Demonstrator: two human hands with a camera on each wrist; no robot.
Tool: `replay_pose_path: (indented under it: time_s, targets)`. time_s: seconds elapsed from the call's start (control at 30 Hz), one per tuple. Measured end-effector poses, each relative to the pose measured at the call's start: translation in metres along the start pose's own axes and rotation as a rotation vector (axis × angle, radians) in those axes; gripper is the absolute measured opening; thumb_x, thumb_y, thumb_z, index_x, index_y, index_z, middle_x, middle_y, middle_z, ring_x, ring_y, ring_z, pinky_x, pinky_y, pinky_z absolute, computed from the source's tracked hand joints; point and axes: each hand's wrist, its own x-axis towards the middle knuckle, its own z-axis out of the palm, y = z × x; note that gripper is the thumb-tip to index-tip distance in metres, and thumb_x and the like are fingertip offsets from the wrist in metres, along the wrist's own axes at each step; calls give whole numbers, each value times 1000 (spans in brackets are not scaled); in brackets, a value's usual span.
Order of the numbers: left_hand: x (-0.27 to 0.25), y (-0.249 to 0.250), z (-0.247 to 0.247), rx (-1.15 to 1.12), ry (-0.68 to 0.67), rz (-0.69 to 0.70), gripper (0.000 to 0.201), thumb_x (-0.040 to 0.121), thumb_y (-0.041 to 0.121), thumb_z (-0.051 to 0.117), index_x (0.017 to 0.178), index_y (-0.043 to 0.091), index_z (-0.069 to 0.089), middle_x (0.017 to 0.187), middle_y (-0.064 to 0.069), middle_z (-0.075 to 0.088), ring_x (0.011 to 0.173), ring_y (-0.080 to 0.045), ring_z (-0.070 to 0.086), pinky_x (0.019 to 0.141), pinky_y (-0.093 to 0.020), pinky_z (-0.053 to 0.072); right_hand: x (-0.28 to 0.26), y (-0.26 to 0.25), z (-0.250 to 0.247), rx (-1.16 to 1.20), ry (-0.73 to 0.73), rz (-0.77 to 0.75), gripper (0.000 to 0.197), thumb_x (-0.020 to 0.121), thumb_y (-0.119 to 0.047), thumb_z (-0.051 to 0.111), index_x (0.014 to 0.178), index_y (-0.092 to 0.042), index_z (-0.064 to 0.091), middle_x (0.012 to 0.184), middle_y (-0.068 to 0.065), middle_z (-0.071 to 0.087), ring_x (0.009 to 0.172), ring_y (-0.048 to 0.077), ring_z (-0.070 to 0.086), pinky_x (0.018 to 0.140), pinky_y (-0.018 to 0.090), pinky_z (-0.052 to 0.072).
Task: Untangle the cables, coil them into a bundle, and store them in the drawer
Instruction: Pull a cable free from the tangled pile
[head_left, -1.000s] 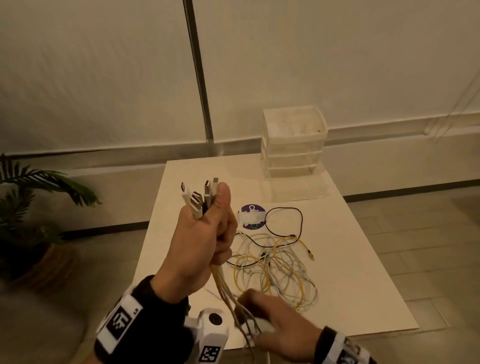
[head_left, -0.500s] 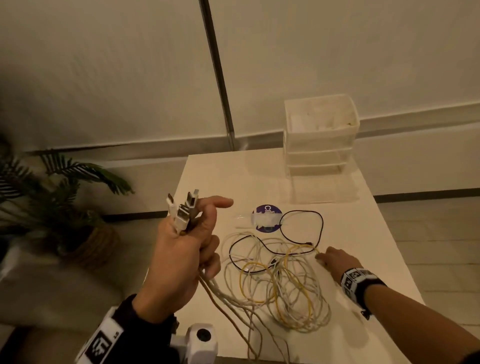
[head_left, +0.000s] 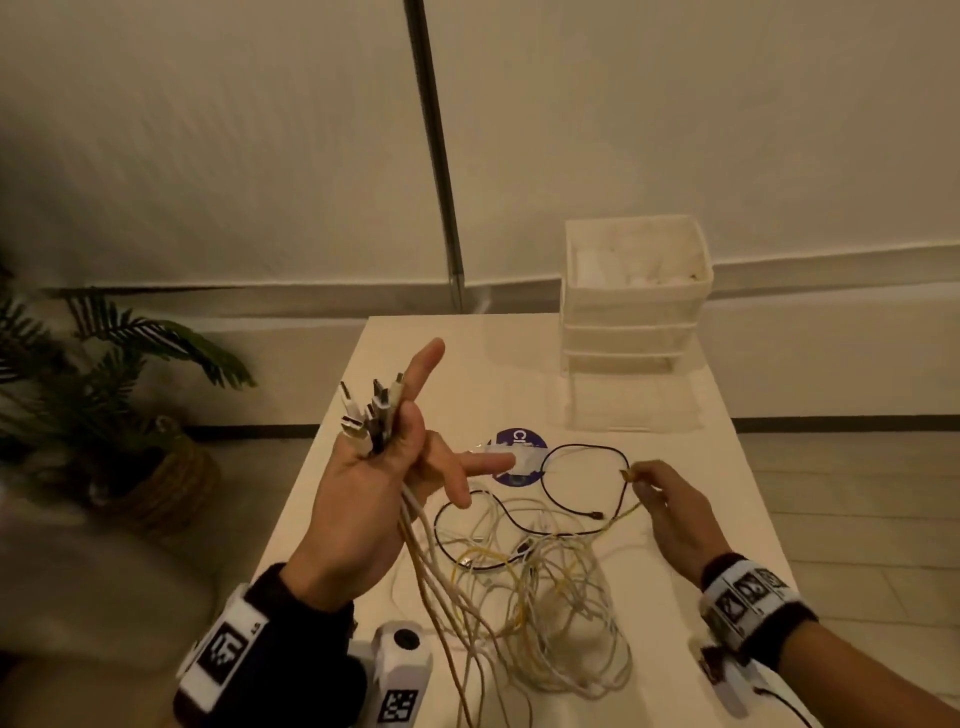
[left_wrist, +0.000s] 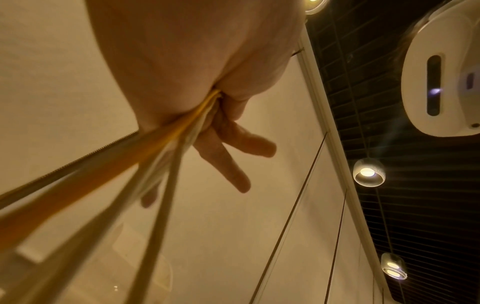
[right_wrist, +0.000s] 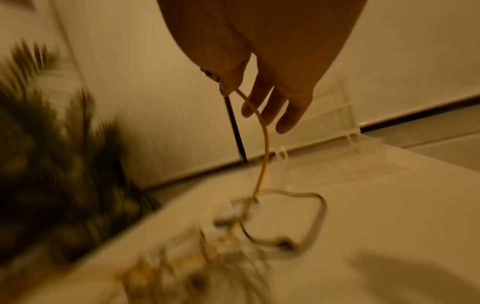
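A tangle of white, yellow and black cables (head_left: 540, 587) lies on the white table (head_left: 727, 493). My left hand (head_left: 379, 467) is raised over the table's left edge and holds a bunch of cable plugs (head_left: 371, 415) upright between thumb base and palm, index and other fingers stretched out; the cords (left_wrist: 161, 144) run down from it. My right hand (head_left: 670, 514) pinches the yellow cable's end (head_left: 626, 474) at the tangle's right, lifting it a little; the yellow cable (right_wrist: 262, 148) hangs from thumb and forefinger. A white drawer unit (head_left: 631, 301) stands at the table's far end.
A round purple sticker with white tape (head_left: 519, 457) lies on the table beyond the tangle. A potted plant (head_left: 119, 415) stands on the floor to the left. A dark pole (head_left: 436, 156) runs up the wall behind the table.
My right hand went from the near table edge to the tangle's right side and took the yellow cable's end. My left hand's fingers have spread while still holding the plugs.
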Motion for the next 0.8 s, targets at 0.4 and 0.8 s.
replay_pose_path:
  time_s: [0.4, 0.8]
  targets:
    - [20, -5, 12, -57, -13, -111, 45, 98, 49, 37, 126, 26, 64, 72, -6, 19, 54, -17, 11, 41, -18, 16, -18, -231, -3, 1059, -59, 240, 16, 96, -15, 51, 88, -1, 55, 62, 11, 55, 42, 16, 38, 48, 31, 41]
    - [14, -4, -16, -32, -96, -27, 41, 86, 41, 64, 122, 23, 69, 73, -16, 55, 53, -17, 47, 52, -30, 31, -43, -282, 46, 765, 88, 89, 12, 84, 1, 66, 89, -9, 71, 82, 9, 74, 59, 18, 62, 56, 26, 50]
